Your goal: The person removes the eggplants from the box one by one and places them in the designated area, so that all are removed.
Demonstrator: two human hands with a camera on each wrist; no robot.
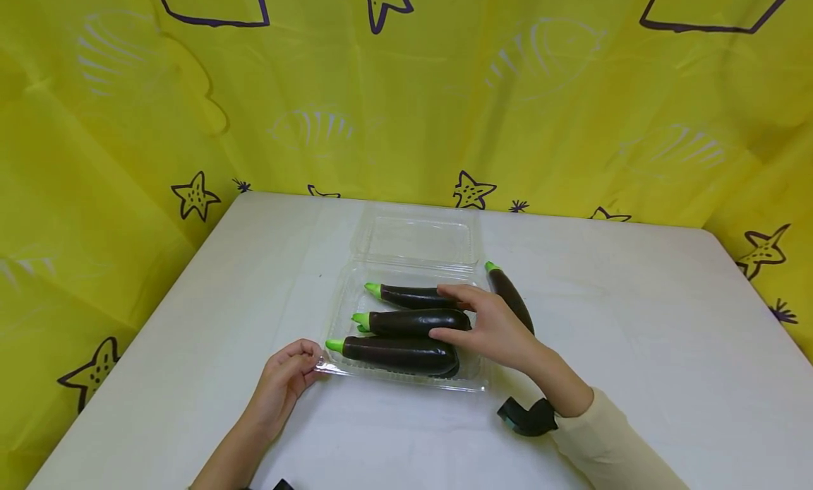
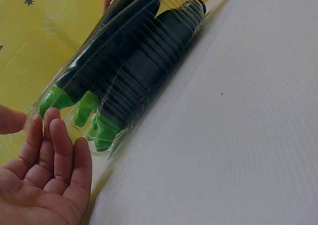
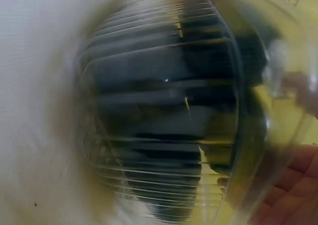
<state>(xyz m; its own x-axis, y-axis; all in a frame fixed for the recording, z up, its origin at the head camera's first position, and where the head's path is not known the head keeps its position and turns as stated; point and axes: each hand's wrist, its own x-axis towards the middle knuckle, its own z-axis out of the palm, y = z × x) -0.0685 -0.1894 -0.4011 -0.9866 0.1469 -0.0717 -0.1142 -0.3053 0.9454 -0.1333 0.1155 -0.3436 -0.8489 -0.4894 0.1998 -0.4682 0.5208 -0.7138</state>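
A clear plastic clamshell container (image 1: 473,385) lies with its lid folded back on the white table. Inside are several dark eggplants with green stems: a back one (image 1: 406,296), a middle one (image 1: 413,323) and a front one (image 1: 394,354). My left hand (image 1: 288,377) pinches the container's front left corner between thumb and fingers. Over the right ends of the back and middle eggplants sits my right hand (image 1: 489,327), thumb and fingers spread apart. In the right wrist view, blurred eggplants (image 3: 149,106) show through the ribbed container wall, with part of the right hand (image 3: 293,190) beyond.
Another eggplant (image 1: 510,296) lies on the table just right of the container, beside the right hand. The open lid (image 1: 416,236) extends toward the back edge of the table. Yellow patterned cloth (image 1: 413,87) hangs behind and at both sides.
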